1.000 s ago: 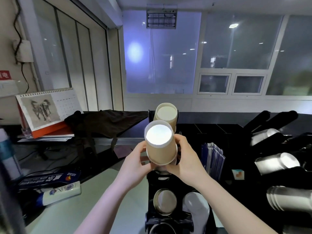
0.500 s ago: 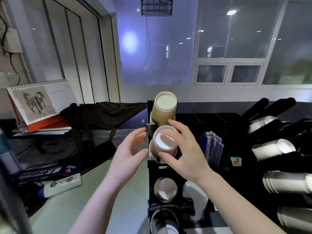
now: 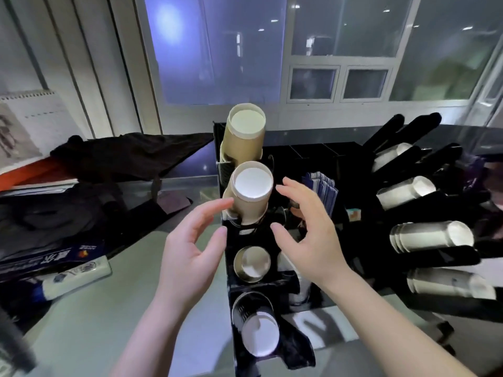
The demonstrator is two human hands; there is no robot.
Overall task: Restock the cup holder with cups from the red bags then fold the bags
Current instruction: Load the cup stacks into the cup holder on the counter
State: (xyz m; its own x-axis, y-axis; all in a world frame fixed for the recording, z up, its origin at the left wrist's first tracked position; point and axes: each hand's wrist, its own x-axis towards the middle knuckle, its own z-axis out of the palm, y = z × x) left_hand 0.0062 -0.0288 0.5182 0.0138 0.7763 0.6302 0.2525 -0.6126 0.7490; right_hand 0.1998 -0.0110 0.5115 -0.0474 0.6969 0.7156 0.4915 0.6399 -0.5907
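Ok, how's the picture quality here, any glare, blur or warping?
Head view: wide-angle warping bends the window frames; ceiling lights glare in the glass; the white cup base looks overexposed; the left hand and right hand are slightly soft; the lower-left corner is blurred.

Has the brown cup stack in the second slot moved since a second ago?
Yes. The brown cup stack went down into the black cup holder; both hands have let go.

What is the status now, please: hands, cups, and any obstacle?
Left hand open, right hand open, both beside the brown cup stack. Stack seated in the black cup holder. No obstacle visible.
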